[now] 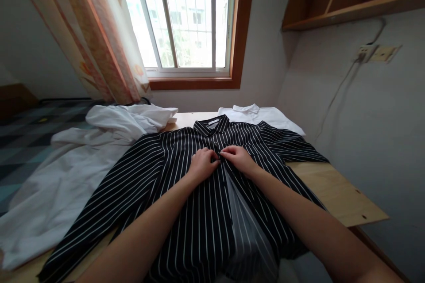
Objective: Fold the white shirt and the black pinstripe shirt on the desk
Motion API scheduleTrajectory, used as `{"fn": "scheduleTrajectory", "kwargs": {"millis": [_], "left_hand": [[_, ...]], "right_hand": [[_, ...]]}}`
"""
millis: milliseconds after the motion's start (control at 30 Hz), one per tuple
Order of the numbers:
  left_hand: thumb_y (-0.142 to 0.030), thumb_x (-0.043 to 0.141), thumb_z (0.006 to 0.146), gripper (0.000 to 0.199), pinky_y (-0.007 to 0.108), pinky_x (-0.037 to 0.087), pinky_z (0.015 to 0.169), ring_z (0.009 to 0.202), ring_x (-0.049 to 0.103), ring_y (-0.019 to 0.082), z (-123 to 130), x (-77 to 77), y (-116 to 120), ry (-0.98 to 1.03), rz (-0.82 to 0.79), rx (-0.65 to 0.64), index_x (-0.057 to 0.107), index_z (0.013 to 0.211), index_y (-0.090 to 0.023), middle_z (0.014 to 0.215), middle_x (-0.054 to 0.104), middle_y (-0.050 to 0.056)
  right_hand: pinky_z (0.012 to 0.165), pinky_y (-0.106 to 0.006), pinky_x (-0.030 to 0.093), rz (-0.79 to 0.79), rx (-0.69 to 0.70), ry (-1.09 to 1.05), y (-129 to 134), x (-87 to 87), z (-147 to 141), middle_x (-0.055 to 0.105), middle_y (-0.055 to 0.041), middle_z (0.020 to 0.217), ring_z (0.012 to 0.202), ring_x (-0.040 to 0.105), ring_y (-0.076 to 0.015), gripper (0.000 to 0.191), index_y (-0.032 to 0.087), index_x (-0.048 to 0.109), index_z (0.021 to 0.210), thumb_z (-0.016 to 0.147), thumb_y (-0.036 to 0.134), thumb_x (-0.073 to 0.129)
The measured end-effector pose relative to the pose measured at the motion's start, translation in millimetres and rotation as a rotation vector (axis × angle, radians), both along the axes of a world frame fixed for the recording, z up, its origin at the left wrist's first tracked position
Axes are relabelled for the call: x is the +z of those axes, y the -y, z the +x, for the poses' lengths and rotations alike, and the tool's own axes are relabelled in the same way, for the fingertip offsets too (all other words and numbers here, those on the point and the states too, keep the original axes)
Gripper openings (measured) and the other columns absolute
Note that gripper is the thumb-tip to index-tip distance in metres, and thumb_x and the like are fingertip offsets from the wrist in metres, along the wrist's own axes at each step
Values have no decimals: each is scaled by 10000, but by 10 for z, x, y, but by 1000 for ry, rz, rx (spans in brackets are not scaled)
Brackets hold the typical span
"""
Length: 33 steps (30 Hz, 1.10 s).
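Observation:
A black shirt with white stripes lies spread out on a wooden board, collar away from me and sleeves out to both sides. Its front is joined near the collar and parts below my hands, where the paler inner side shows. My left hand pinches the front edge at the upper chest. Just to its right, my right hand pinches the opposite edge, fingertips almost touching the left ones. Any button between the fingers is too small to make out.
White cloth is heaped at the left, partly over a checked bedspread. A folded white shirt lies behind the collar. The wooden board ends at the right near the wall. Beyond are a curtain and window.

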<state>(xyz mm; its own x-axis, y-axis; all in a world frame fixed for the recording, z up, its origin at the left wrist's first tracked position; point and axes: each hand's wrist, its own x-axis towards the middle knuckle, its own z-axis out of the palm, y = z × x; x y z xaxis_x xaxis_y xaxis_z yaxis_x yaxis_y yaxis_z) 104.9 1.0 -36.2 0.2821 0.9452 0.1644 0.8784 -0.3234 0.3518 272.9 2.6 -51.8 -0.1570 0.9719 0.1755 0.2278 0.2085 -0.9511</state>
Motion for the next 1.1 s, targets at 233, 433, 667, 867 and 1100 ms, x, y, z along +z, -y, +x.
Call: {"fn": "scheduleTrajectory", "kwargs": {"millis": [233,433,667,867,1100], "left_hand": [[-321,664,826,122,377,465,908,1011,592,251,-38,-40,-39,43,-14,-25,698,841,-205,980,649,65],[-367,636,830,189,369,477,908,975,601,239,-111,-64,-115,111,-48,-80,717,781,-203,920,644,63],[-400,638,800,226,342,498,884,948,632,231,-153,-85,-176,196,-99,-76,748,751,-208,918,678,66],[-405,614,799,249,318,518,831,900,652,215,-164,-90,-191,272,-134,-91,751,759,-202,919,697,71],[-376,602,802,238,320,507,842,887,648,208,-174,-106,-222,261,-140,-102,744,753,-191,917,691,78]], "right_hand": [[570,-230,457,-142,45,50,-18,-73,25,701,-33,797,620,573,-115,143,146,721,875,824,242,627],[527,-211,435,-162,66,68,-32,-65,55,691,-25,800,590,549,-99,123,147,717,897,841,201,621],[533,-215,454,-134,73,77,-10,-62,52,685,-23,802,580,554,-95,120,141,704,906,853,194,610],[516,-196,492,-145,97,22,-6,-65,42,654,8,735,554,577,-79,58,150,671,867,836,156,622],[502,-177,531,-242,157,-85,-8,-50,39,634,25,643,562,634,-91,52,153,626,864,844,106,616]]}}
